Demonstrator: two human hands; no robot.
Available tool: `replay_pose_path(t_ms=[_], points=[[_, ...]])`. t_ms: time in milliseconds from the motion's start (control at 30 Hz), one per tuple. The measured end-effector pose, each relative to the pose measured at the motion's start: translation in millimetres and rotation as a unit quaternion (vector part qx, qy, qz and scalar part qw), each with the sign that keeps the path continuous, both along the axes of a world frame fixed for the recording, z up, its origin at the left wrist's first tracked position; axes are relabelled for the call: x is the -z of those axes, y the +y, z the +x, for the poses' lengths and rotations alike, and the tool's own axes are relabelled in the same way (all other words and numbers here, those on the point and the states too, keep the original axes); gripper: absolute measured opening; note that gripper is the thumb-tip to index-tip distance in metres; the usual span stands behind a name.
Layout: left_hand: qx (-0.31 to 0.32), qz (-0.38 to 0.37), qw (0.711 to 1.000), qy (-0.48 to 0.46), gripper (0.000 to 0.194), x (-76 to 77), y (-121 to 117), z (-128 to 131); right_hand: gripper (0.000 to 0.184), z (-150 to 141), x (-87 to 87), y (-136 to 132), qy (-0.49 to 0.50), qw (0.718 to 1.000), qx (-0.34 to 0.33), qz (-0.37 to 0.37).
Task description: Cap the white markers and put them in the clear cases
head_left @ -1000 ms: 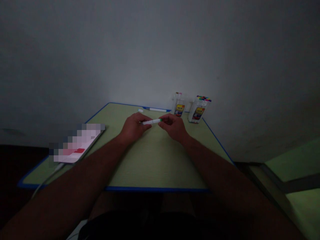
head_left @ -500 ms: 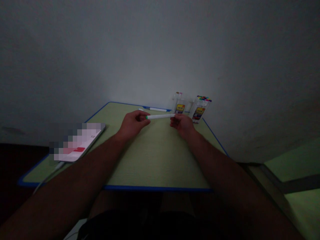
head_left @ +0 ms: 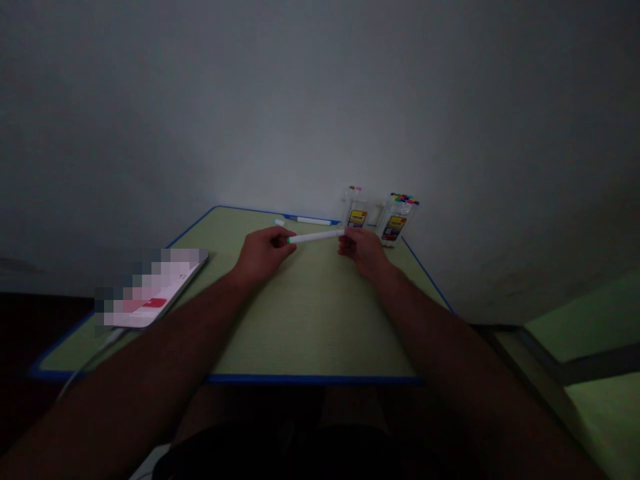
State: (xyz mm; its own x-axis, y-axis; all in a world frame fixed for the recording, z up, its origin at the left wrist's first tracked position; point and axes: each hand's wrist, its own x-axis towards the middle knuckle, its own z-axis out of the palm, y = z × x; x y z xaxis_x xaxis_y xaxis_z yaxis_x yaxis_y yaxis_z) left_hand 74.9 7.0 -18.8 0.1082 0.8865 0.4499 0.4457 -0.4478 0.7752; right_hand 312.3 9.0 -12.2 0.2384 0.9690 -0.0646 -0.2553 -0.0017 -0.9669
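Note:
A white marker (head_left: 315, 237) with a green end spans the gap between my two hands above the table. My left hand (head_left: 264, 255) pinches its green end between thumb and fingers. At the other end, the fingers of my right hand (head_left: 365, 250) are closed on the marker and cover its tip. Behind them, close to the wall, another white marker (head_left: 314, 221) lies in the blue-edged groove at the table's back. A small pale cap-like piece (head_left: 279, 222) rests just beyond my left hand.
Two clear marker cases stand at the back right: one case (head_left: 357, 215) shows few pens, the other case (head_left: 395, 223) several coloured ends. A phone or tablet (head_left: 183, 270) with a lit, partly blurred screen and a white cable (head_left: 107, 343) lies left on the green table (head_left: 320, 327).
The marker's green end was at my right hand; now it is at my left. My right hand has moved right, to the marker's opposite end, and more of the barrel shows.

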Motion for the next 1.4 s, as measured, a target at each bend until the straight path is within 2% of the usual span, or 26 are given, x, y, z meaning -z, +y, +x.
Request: replay_pose_path(t_ms=[133, 300, 433, 633, 833, 967, 1067, 1200, 1400], points=[[-0.014, 0.001, 0.999, 0.038, 0.027, 2.4, 2, -2, 0.007, 2, -3.3, 0, -0.010, 0.999, 0.014, 0.047], [-0.012, -0.013, 0.997, 0.077, 0.029, 3.6, 6, -3, 0.015, 2, -17.2, -2, -0.013, 0.993, 0.041, 0.113], [0.012, -0.043, 0.985, 0.164, 0.032, 9.0, 11, -7, 0.014, 11, -38.9, 0, -0.004, 0.980, 0.117, 0.163], [0.045, -0.014, 0.974, 0.220, 0.029, 15.6, 16, -8, 0.013, 43, -77.2, 13, -0.014, 0.947, 0.238, 0.213], [0.044, -0.006, 0.965, 0.260, 0.034, 16.3, 16, -7, 0.004, 68, -117.0, 29, -0.106, 0.906, 0.330, 0.243], [0.036, -0.002, 0.958, 0.284, 0.038, 18.8, 17, -7, 0.006, 73, -133.8, 39, -0.185, 0.890, 0.357, 0.217], [0.038, -0.006, 0.965, 0.259, 0.033, 20.8, 19, -7, 0.006, 75, -137.4, 45, -0.260, 0.876, 0.361, 0.187], [0.040, -0.009, 0.971, 0.236, 0.031, 22.0, 19, -6, 0.005, 78, -133.0, 57, -0.365, 0.848, 0.354, 0.152], [0.026, 0.001, 0.965, 0.260, 0.034, 22.5, 18, -5, 0.006, 79, -118.9, 80, -0.476, 0.824, 0.285, 0.112]])
